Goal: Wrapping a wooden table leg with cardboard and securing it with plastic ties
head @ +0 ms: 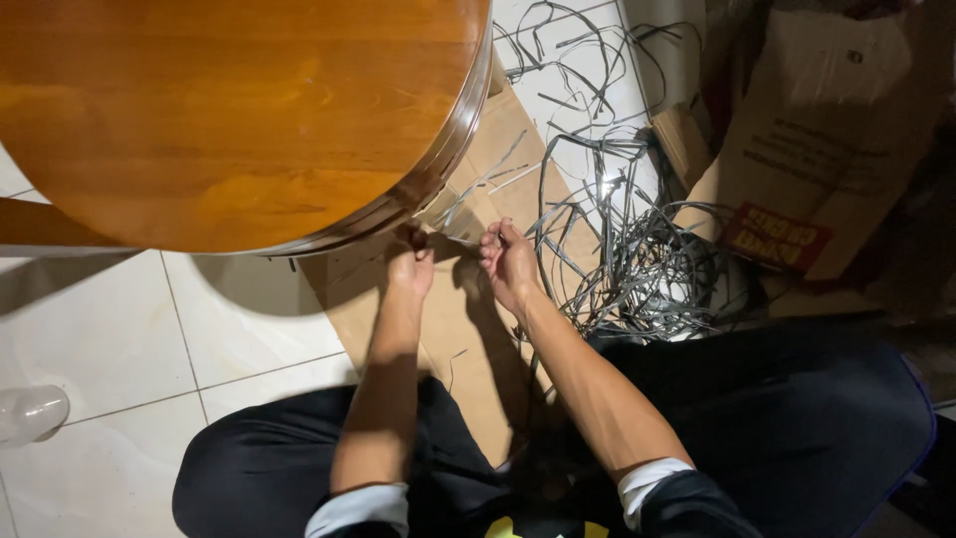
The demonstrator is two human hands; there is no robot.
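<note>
A round wooden tabletop (229,110) with a shiny metal band along its rim fills the upper left. My left hand (410,267) is at the lower right edge of that rim, fingers pinched on the band. My right hand (508,261) sits just to the right, fingers closed on a thin grey strip (468,239) that runs between the two hands. Both hands work over a flat sheet of brown cardboard (468,339) on the floor.
A tangled heap of grey strips (637,259) lies on the white tiles to the right. A large brown cardboard box (827,139) stands at the upper right. A clear plastic bottle (30,410) lies at the left edge. My dark-clothed legs frame the bottom.
</note>
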